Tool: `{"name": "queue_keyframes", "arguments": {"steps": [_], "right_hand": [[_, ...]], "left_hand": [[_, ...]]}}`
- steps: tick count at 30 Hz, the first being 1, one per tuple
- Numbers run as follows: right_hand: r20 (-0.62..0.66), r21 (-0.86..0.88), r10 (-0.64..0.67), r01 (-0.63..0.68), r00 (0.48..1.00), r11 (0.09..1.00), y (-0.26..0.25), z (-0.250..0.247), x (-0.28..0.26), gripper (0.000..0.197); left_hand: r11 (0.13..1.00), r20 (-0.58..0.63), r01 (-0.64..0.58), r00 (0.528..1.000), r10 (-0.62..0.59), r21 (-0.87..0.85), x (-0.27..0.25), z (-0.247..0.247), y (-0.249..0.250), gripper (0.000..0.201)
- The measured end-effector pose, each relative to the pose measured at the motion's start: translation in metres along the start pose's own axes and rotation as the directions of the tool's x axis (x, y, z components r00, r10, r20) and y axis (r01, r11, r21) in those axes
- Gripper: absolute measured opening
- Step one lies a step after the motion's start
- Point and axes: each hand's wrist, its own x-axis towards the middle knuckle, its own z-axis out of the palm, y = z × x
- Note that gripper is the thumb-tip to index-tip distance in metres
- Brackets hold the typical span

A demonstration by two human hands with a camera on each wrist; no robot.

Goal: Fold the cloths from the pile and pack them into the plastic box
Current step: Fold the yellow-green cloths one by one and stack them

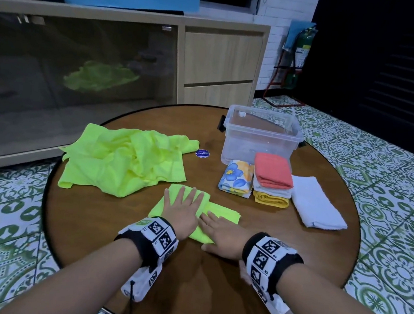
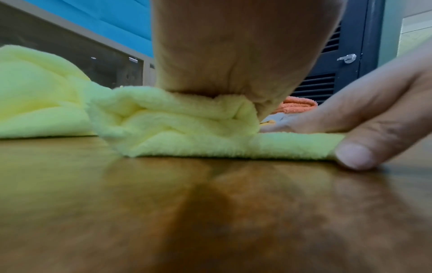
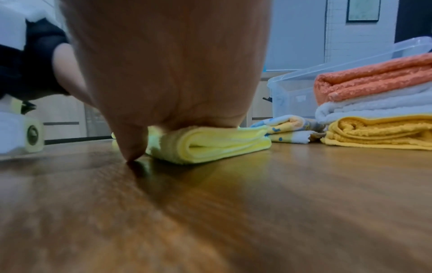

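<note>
A folded lime-green cloth (image 1: pixel 223 213) lies at the front middle of the round wooden table (image 1: pixel 214 284). My left hand (image 1: pixel 183 207) presses flat on its left part with straight, spread fingers. Beside it my right hand (image 1: pixel 221 230) lies flat on the cloth's near right part, fingers pointing left. The left wrist view shows the cloth (image 2: pixel 187 133) squashed under my palm, and the right wrist view shows its folded edge (image 3: pixel 210 146). A loose pile of lime-green cloths (image 1: pixel 127 159) sits at the left. The clear plastic box (image 1: pixel 261 134) stands empty at the back right.
In front of the box sit a folded floral cloth (image 1: pixel 236 178), a stack of orange, white and yellow folded cloths (image 1: pixel 272 180) and a folded white towel (image 1: pixel 315 202). A small blue round sticker (image 1: pixel 202 153) is on the table. A low cabinet (image 1: pixel 220 62) stands behind.
</note>
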Motion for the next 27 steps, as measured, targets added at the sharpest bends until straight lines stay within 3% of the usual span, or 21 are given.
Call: {"name": "queue_keyframes", "arguments": {"steps": [5,11,13,15,16,18,22,24,27], "right_hand": [[0.014,-0.012,0.010,-0.010,1.000,1.000,0.002,0.004,0.000,0.076],[0.058,-0.009,0.046,-0.046,0.997,0.999,0.011,0.002,-0.010,0.077],[0.055,0.033,0.066,-0.068,0.996,0.997,0.011,-0.003,-0.015,0.071],[-0.043,0.067,0.085,-0.082,0.995,0.994,0.010,-0.009,-0.018,0.061],[-0.111,0.055,0.100,-0.094,0.989,0.994,0.010,-0.011,-0.020,0.057],[-0.172,0.012,0.117,-0.117,0.978,0.993,0.012,-0.011,-0.021,0.053],[-0.049,-0.018,0.119,-0.120,0.992,0.993,0.017,-0.001,-0.023,0.057],[-0.128,-0.010,0.115,-0.118,0.985,0.993,0.021,0.000,-0.023,0.051],[-0.362,0.109,0.154,-0.123,0.919,0.986,0.021,-0.004,-0.022,0.032]], "left_hand": [[0.997,0.030,0.080,0.996,-0.080,-0.009,0.002,0.000,0.009,0.061],[0.977,0.154,0.029,0.988,0.004,-0.213,0.008,-0.016,-0.007,0.051],[0.974,0.078,0.003,0.997,0.015,-0.226,0.012,-0.021,-0.017,0.048],[0.952,-0.033,0.061,0.997,-0.075,-0.301,0.015,-0.021,-0.025,0.048],[0.925,-0.076,0.117,0.985,-0.155,-0.361,0.015,-0.020,-0.029,0.054],[0.834,-0.033,0.257,0.949,-0.312,-0.488,0.014,-0.018,-0.036,0.075],[0.614,0.230,0.415,0.904,-0.359,-0.672,0.021,-0.017,-0.053,0.092],[0.618,0.283,0.449,0.892,-0.352,-0.645,0.020,-0.021,-0.057,0.091],[0.669,0.153,0.370,0.920,-0.361,-0.645,0.018,-0.031,-0.053,0.087]]}}
